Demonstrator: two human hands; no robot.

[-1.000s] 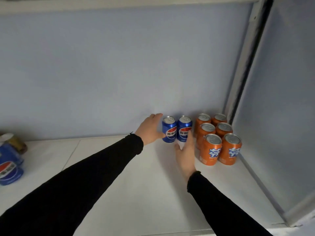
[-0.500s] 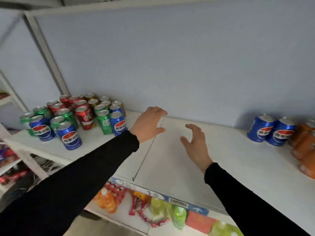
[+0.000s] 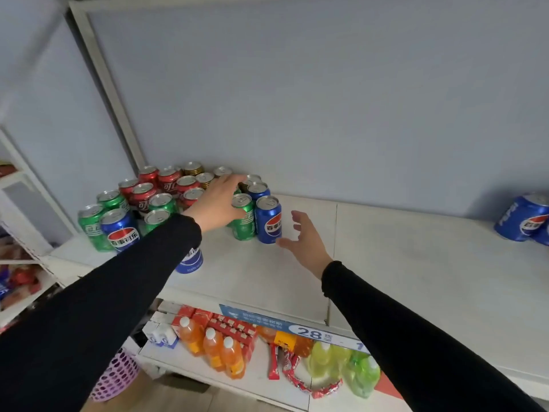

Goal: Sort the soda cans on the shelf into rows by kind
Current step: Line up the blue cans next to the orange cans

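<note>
So this is the fetch step: the person is at the mixed cluster of cans [image 3: 166, 197] on the left end of the shelf [image 3: 386, 263], picking what goes next. The left hand [image 3: 218, 205] reaches over the pile, fingers spread and relaxed above a green can [image 3: 243, 217], gripping nothing. The right hand [image 3: 303, 237] is empty too, fingers loosely apart just beside the front blue can [image 3: 268, 220]. Sorted blue cans [image 3: 524, 218] sit well apart at the far right. Next move probably needs the right hand to wrap that blue can without knocking its green neighbour.
</note>
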